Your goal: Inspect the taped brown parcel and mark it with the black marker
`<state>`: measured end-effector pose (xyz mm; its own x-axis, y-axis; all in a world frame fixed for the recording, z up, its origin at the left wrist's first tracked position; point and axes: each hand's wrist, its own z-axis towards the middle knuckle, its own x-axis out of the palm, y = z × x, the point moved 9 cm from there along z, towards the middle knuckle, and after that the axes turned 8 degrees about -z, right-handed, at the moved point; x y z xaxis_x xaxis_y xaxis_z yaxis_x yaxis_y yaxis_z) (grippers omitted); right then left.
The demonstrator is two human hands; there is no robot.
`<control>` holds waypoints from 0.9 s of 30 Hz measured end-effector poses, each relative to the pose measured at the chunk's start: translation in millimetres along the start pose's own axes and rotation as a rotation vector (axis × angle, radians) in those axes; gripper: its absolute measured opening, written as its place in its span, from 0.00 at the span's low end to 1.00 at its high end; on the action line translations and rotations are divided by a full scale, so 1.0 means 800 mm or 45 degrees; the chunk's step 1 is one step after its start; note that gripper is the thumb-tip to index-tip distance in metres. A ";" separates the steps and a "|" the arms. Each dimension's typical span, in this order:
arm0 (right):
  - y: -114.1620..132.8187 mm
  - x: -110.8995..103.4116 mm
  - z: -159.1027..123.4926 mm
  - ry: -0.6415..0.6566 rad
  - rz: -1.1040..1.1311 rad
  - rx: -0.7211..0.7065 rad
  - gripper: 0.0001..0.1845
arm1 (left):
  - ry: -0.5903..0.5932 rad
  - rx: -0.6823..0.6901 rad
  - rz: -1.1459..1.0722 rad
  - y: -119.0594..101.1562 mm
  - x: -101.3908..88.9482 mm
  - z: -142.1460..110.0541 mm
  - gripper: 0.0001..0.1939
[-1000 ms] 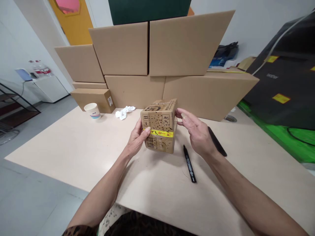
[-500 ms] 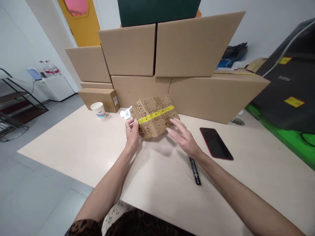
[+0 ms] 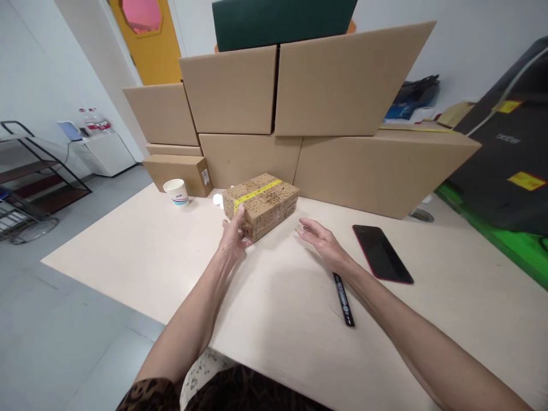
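A small brown cardboard box with dark printed speckles and a strip of yellow tape across its top rests on the pale table. My left hand grips its near left corner, thumb on the top edge and fingers beneath or behind, partly hidden. My right hand hovers to the right of the box, apart from it, fingers slightly curved and holding nothing. A black marker lies on the table below my right wrist. Right of that hand is a black phone-like slab with a red edge.
Large cardboard boxes stand stacked along the table's back, a dark green box on top. To the left are a paper cup, a white crumpled tissue and a long flat carton. A black case stands at right.
The speckled box has gone from tilted up, two faces showing, to lying flat on the table. My right hand has come away from its side; the left still holds it.
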<state>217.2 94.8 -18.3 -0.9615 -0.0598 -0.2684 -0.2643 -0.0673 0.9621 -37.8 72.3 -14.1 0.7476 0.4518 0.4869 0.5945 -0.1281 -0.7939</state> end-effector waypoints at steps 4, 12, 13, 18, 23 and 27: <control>-0.012 0.002 0.004 -0.009 -0.003 0.001 0.39 | -0.056 0.003 0.072 -0.002 0.001 0.000 0.51; -0.033 -0.028 0.013 -0.273 0.118 0.081 0.41 | 0.003 -0.007 0.191 -0.001 0.008 0.001 0.37; -0.033 -0.036 0.015 -0.316 0.130 0.086 0.40 | 0.051 -0.054 0.199 0.004 0.012 -0.001 0.35; -0.009 -0.052 0.020 -0.275 0.296 -0.040 0.30 | 0.362 -0.247 0.267 0.026 0.036 -0.016 0.34; 0.024 -0.056 0.010 -0.235 0.313 -0.110 0.23 | 0.431 -0.200 0.247 0.016 0.041 -0.021 0.38; 0.041 -0.072 0.006 -0.327 0.305 -0.114 0.23 | 0.480 -0.193 0.212 0.013 0.044 -0.021 0.41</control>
<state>263.8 100.6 28.8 -0.9859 0.1671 -0.0035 -0.0322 -0.1691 0.9851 -0.5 71.8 0.6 0.8758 0.0635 0.4784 0.4727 -0.3128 -0.8238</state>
